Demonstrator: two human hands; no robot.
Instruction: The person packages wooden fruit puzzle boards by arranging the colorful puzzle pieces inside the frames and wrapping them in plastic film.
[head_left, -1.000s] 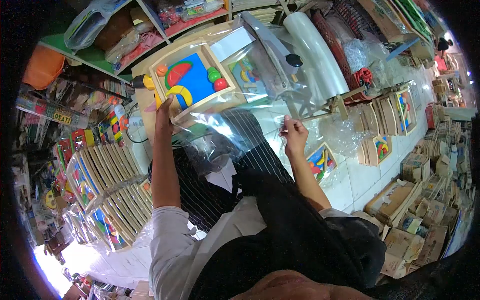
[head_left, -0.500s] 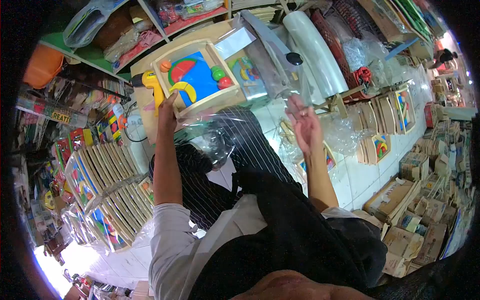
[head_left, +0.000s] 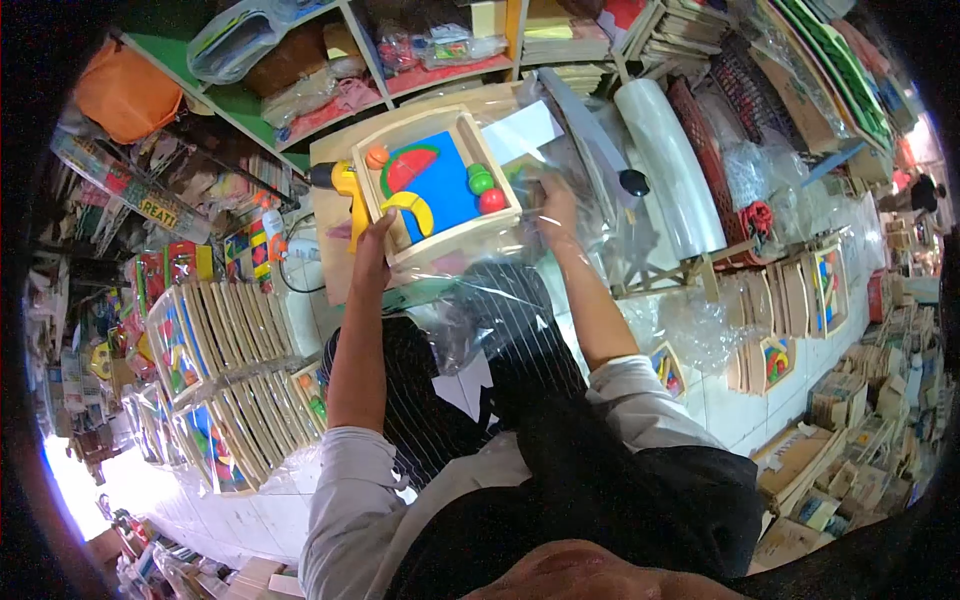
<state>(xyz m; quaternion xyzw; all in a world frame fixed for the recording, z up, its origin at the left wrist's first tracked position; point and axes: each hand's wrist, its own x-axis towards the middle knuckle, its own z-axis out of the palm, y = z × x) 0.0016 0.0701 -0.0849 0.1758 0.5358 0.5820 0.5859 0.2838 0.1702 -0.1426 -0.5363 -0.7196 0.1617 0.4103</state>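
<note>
A shallow wooden tray point(head_left: 440, 247) with a blue floor lies on a brown board, holding a watermelon slice point(head_left: 411, 168), a yellow banana point(head_left: 413, 211) and small toy fruits. My left hand point(head_left: 374, 248) is closed on its near left corner, thumb up by the banana. Clear plastic film point(head_left: 470, 310) spreads under and in front of the tray and hangs over my lap. Beside the tray's right end, my right hand point(head_left: 554, 203) has its fingers bent around the film; the fingertips are partly blurred.
A yellow tool point(head_left: 350, 190) lies left of the tray. Behind the right hand are a long grey cutter arm point(head_left: 585, 130) with a black knob and a plastic roll point(head_left: 670, 165). Stacked wooden trays point(head_left: 235, 325) stand at left, others point(head_left: 790, 300) at right.
My right hand has moved left and forward from beside the cutter to the tray's right end, its fingers going from spread to bent. My left hand stays on the tray. The view has shifted.
</note>
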